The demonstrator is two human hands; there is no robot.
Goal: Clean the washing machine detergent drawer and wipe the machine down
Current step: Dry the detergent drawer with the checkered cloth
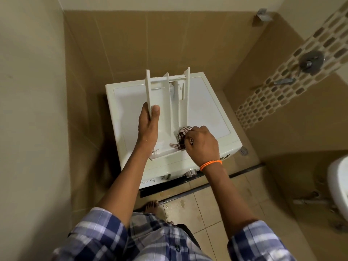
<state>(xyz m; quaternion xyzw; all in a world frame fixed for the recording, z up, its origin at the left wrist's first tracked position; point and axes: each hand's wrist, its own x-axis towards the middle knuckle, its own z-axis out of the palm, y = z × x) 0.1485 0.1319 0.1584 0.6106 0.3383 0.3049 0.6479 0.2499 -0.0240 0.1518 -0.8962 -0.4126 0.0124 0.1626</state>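
White plastic detergent drawer (165, 110), removed and held above the washing machine (211, 117) at frame centre. Left hand (148, 125) grips its side wall; right hand (201, 144) clutches a striped cloth (181, 136) in the near compartment. Best practice: steady the drawer, work cloth into corners.

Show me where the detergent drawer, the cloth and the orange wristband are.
detergent drawer (163, 102): head view, floor of its wide left compartment.
cloth (181, 135): head view, bunched striped part beside the knuckles.
orange wristband (211, 164): head view, cord across the right wrist.
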